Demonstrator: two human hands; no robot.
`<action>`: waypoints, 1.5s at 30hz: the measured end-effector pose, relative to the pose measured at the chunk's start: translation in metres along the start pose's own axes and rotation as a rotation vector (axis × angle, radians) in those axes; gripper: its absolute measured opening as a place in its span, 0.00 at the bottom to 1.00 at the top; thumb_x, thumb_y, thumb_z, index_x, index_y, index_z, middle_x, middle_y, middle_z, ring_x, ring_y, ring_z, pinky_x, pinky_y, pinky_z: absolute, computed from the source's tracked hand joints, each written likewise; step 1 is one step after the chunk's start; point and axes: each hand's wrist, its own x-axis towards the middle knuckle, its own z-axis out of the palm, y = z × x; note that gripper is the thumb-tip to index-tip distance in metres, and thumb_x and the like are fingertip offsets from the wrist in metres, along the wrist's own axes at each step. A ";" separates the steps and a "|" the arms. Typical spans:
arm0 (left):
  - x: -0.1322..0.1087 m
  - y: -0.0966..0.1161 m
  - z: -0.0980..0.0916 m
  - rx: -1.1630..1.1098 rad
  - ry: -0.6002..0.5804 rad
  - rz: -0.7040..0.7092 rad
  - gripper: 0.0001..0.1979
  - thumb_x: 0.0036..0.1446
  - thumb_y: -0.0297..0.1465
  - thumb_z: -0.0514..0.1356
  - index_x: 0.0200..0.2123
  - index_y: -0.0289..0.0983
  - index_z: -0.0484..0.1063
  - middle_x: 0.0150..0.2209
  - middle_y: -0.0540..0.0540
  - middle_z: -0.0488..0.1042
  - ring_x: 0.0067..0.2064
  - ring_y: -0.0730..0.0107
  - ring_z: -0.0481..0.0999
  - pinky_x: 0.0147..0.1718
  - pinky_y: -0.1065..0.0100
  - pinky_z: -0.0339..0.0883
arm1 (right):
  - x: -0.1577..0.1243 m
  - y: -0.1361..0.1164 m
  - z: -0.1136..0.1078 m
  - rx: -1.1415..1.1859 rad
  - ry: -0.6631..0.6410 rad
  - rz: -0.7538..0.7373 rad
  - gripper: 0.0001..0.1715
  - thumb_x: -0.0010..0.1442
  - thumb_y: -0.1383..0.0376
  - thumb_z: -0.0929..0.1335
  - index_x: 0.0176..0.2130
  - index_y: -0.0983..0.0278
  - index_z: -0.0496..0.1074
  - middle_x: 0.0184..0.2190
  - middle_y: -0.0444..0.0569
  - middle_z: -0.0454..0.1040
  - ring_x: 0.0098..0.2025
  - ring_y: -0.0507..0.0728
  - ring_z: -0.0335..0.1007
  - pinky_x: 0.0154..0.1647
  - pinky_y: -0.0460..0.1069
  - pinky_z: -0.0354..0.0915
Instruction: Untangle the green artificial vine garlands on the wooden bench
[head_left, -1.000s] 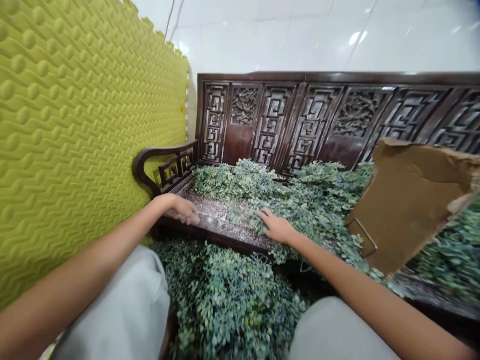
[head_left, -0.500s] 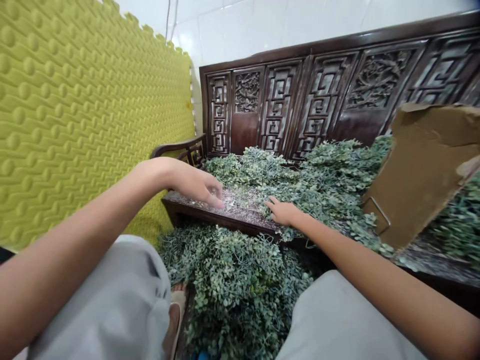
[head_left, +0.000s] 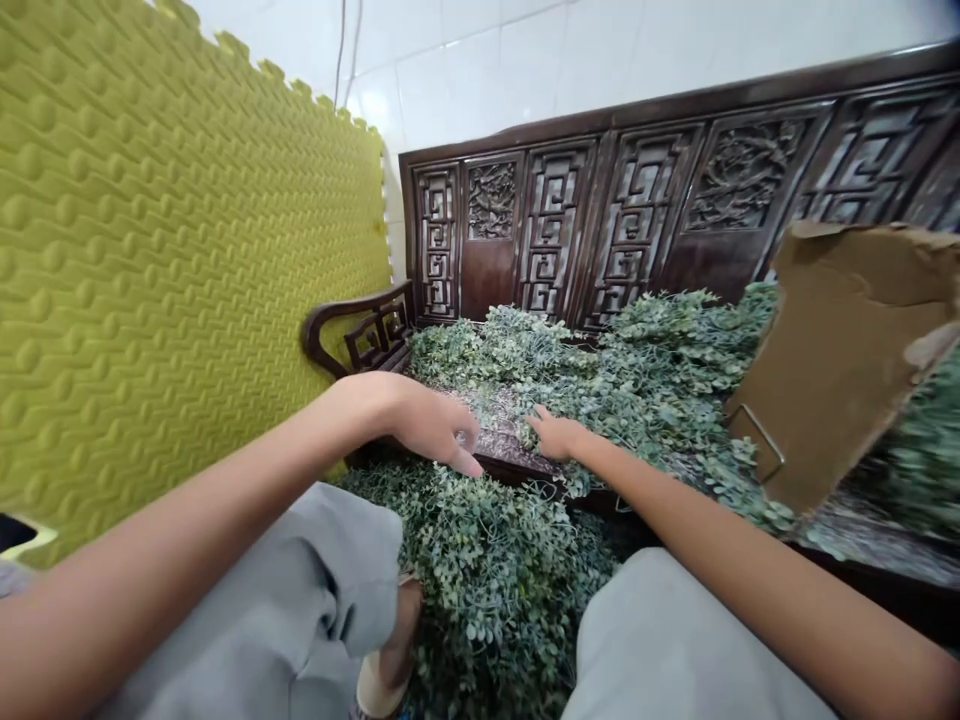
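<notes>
My left hand (head_left: 436, 425) hovers over the front edge of the dark wooden bench (head_left: 491, 425), palm down. Its fingers are bent, with a gap between thumb and forefinger, and nothing shows in it. To its right, my right hand (head_left: 556, 436) reaches to the bench seat with fingers apart, at the near edge of the artificial greenery (head_left: 600, 400) spread there. Whether its fingertips touch the leaves I cannot tell. Below both hands, a thick bundle of artificial greenery (head_left: 502, 580) hangs between my knees, its top close under my left hand.
A torn piece of brown cardboard (head_left: 847, 350) with a metal staple leans on the greenery at the right. Behind the seat rises a carved wooden backrest (head_left: 491, 285). Yellow foam matting (head_left: 187, 250) stands along the left, beside the curved armrest (head_left: 322, 330).
My left hand has moved right and toward me, from over the seat to its front edge. My right hand has barely moved. My left knee has shifted right.
</notes>
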 end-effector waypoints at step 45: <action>0.199 -0.089 0.028 -0.665 0.431 0.675 0.28 0.53 0.38 0.65 0.56 0.39 0.66 0.48 0.43 0.72 0.40 0.65 0.74 0.41 0.63 0.68 | -0.001 -0.019 -0.028 1.167 0.366 -0.201 0.25 0.52 0.53 0.72 0.45 0.61 0.63 0.21 0.37 0.70 0.18 0.48 0.54 0.22 0.44 0.47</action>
